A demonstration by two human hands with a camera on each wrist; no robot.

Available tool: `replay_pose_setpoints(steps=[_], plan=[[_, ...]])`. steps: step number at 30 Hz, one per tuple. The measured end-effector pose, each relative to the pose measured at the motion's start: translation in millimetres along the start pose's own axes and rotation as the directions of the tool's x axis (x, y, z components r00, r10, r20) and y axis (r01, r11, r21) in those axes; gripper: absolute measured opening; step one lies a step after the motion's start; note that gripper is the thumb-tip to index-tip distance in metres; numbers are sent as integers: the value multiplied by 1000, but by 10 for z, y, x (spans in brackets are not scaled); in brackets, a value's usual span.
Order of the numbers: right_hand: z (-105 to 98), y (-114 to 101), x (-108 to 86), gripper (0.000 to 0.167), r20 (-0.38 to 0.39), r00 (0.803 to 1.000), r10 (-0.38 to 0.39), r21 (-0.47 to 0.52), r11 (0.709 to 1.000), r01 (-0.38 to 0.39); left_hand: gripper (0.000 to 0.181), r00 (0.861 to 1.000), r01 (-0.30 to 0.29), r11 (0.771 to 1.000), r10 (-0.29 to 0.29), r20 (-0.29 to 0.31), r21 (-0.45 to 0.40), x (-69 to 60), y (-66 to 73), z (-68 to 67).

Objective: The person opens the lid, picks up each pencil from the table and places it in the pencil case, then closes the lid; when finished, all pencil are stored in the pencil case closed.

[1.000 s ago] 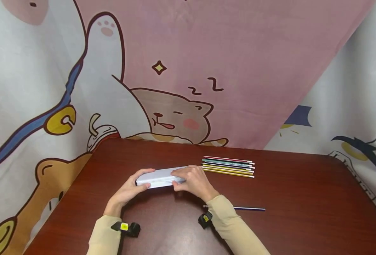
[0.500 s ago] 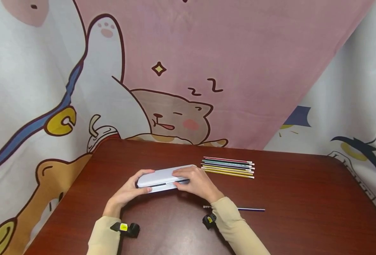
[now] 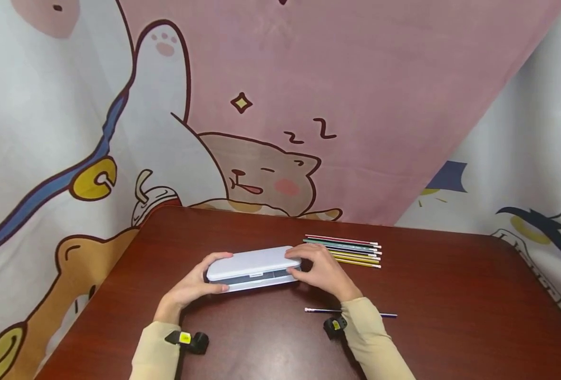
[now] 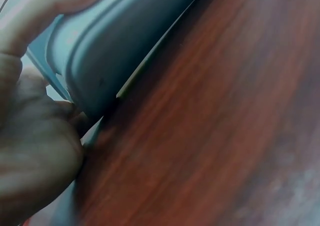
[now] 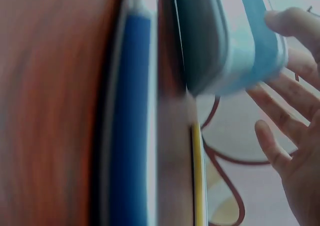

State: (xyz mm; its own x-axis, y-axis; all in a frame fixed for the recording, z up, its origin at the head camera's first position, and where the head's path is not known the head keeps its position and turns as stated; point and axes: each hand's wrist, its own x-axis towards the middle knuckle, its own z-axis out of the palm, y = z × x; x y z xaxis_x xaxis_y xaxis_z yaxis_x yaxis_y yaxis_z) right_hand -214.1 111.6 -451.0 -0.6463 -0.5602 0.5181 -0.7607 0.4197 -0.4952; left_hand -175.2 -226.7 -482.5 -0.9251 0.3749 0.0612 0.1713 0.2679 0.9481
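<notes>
A white pencil case lies on the table with its lid partly raised, showing a dark gap along the front. My left hand grips its left end, fingers at the lid's back edge and thumb low at the front. At the other end, my right hand holds the lid's right corner between fingers and thumb. The right wrist view shows that thumb by the case, other fingers spread behind. Several pencils lie in a row beyond the right hand. A blue striped pencil passes behind the right wrist camera and sleeve.
The dark red wooden table carries all of this. A printed cloth with cartoon animals hangs along its back and sides. Black wrist cameras sit on both sleeves, the left camera close over the tabletop.
The pencil case's lid has risen from shut to partly open. My right hand has slid right along the front to the right corner. The left hand has stayed at its end.
</notes>
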Motion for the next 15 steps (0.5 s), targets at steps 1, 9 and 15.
replay_pose_setpoints(steps=[1,9,15], plan=[[-30,21,-23,29,0,1000,20,4,1000,-20,72,1000,3,1000,-3,0,9,2,7,-1],[-125,85,-113,29,-41,998,50,14,999,-49,82,1000,17,998,-17,-3,58,10,54,6],[-133,49,-118,29,-73,997,22,-24,999,-24,98,999,42,997,-41,-20,66,16,68,38]])
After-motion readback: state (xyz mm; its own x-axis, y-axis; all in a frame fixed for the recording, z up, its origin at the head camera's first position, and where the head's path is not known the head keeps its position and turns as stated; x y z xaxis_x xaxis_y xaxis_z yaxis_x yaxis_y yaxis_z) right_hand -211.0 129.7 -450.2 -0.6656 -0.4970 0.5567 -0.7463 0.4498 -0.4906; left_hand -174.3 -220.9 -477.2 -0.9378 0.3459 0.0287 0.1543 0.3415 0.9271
